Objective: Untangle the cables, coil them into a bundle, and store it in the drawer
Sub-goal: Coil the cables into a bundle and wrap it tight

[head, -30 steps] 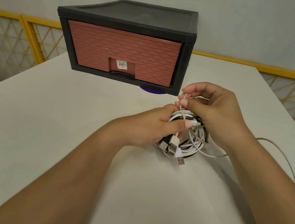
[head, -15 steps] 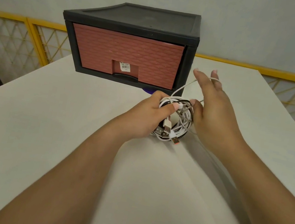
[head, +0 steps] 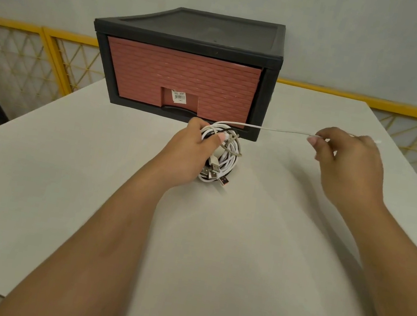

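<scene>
— Now the right hand (head: 349,165) has gone far out to the right, and it pulled one white cable (head: 270,128) tight.
— How does it hold it?
— It pinches it near the end with thumb and finger.
— And the left hand (head: 189,152)?
— Its fingers are curled around the cable bundle (head: 225,158), down at the white table (head: 63,161).
— Where is the drawer (head: 181,84)?
— Right behind the bundle, and it is closed.

A white table (head: 240,259) carries 1 black drawer unit (head: 195,31) at the far middle, its brick-red drawer front (head: 182,79) shut. Just nearer, 1 coil of cables (head: 225,158) stands on edge on the tabletop.
</scene>
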`<control>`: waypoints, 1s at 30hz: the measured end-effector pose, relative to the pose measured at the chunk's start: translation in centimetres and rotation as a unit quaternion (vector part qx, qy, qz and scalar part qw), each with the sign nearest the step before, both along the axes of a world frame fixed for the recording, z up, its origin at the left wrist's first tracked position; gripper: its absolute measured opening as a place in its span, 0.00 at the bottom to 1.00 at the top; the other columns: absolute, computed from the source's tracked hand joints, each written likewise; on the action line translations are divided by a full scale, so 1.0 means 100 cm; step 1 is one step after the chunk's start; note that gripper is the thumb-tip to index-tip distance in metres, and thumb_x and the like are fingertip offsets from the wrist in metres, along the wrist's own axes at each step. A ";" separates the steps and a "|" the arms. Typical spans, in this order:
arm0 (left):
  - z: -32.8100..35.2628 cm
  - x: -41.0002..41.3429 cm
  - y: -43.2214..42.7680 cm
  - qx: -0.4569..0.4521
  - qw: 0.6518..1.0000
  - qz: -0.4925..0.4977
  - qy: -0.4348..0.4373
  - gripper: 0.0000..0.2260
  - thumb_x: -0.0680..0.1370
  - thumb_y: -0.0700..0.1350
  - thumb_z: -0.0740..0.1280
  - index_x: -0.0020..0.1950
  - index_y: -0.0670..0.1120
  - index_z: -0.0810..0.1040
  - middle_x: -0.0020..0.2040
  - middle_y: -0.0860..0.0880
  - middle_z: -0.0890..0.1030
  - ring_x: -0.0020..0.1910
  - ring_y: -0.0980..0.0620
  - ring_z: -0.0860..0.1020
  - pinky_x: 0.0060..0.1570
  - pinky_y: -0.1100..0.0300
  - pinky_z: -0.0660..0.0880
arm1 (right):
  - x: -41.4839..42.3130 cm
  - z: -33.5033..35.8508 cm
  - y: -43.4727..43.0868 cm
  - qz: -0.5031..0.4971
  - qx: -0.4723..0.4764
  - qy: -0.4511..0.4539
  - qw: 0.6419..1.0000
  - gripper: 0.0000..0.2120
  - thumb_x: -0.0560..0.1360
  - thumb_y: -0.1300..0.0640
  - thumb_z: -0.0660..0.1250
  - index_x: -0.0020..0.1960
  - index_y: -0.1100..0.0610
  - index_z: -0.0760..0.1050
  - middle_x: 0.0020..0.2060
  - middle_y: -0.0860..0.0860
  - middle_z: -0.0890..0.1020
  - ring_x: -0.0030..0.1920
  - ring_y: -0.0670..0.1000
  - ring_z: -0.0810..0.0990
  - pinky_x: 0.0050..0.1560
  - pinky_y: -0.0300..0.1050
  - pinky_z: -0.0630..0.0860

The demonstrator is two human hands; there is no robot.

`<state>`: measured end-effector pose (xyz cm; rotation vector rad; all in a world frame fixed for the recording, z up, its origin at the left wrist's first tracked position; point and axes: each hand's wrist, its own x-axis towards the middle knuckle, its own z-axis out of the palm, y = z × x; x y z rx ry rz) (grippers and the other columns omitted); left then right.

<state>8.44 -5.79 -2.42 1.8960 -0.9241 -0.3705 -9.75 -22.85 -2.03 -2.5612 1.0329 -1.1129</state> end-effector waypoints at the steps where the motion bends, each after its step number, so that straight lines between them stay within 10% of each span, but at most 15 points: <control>1: -0.001 0.000 -0.001 -0.001 1.000 0.004 -0.002 0.12 0.82 0.56 0.61 0.57 0.48 0.70 0.44 0.50 0.80 0.39 0.54 0.76 0.37 0.58 0.69 | 0.000 0.002 0.000 -0.003 0.001 -0.003 1.000 0.14 0.79 0.46 0.62 0.51 0.55 0.81 0.33 0.51 0.76 0.46 0.57 0.69 0.48 0.47 0.64; 7: -0.004 0.004 -0.002 -0.034 0.997 0.062 0.022 0.12 0.82 0.55 0.60 0.59 0.48 0.70 0.43 0.53 0.77 0.42 0.54 0.76 0.42 0.56 0.74 | 0.002 0.024 0.024 0.095 0.087 -0.013 0.992 0.06 0.76 0.50 0.69 0.43 0.50 0.82 0.47 0.50 0.70 0.53 0.49 0.65 0.55 0.41 0.63; 13: -0.004 -0.005 -0.005 -0.049 0.999 0.020 0.008 0.10 0.82 0.54 0.61 0.58 0.49 0.70 0.41 0.53 0.77 0.41 0.54 0.77 0.41 0.57 0.74 | 0.012 0.033 0.052 0.249 0.448 -0.023 0.858 0.09 0.79 0.51 0.63 0.52 0.55 0.77 0.37 0.52 0.83 0.37 0.50 0.81 0.50 0.44 0.75; 20: -0.007 -0.016 -0.007 -0.053 0.997 -0.059 0.007 0.05 0.81 0.54 0.63 0.53 0.55 0.70 0.39 0.49 0.79 0.39 0.50 0.78 0.48 0.44 0.77 | 0.024 0.023 0.053 0.223 0.403 -0.164 0.872 0.15 0.81 0.52 0.59 0.40 0.54 0.77 0.25 0.46 0.69 0.27 0.45 0.66 0.33 0.36 0.72; 26: -0.003 -0.016 -0.009 -0.095 0.993 -0.029 0.058 0.05 0.81 0.53 0.63 0.51 0.54 0.71 0.41 0.51 0.78 0.41 0.52 0.77 0.51 0.45 0.77 | 0.027 0.018 0.062 0.314 0.368 -0.254 0.837 0.14 0.83 0.53 0.55 0.49 0.57 0.77 0.43 0.46 0.81 0.45 0.44 0.79 0.44 0.40 0.75; 30: 0.001 -0.014 -0.009 -0.129 0.983 0.002 0.130 0.08 0.81 0.54 0.63 0.56 0.51 0.73 0.52 0.45 0.82 0.51 0.47 0.81 0.55 0.49 0.77 | 0.033 0.014 0.072 0.392 0.423 -0.274 0.770 0.25 0.83 0.59 0.53 0.31 0.54 0.78 0.53 0.49 0.82 0.47 0.49 0.80 0.45 0.42 0.73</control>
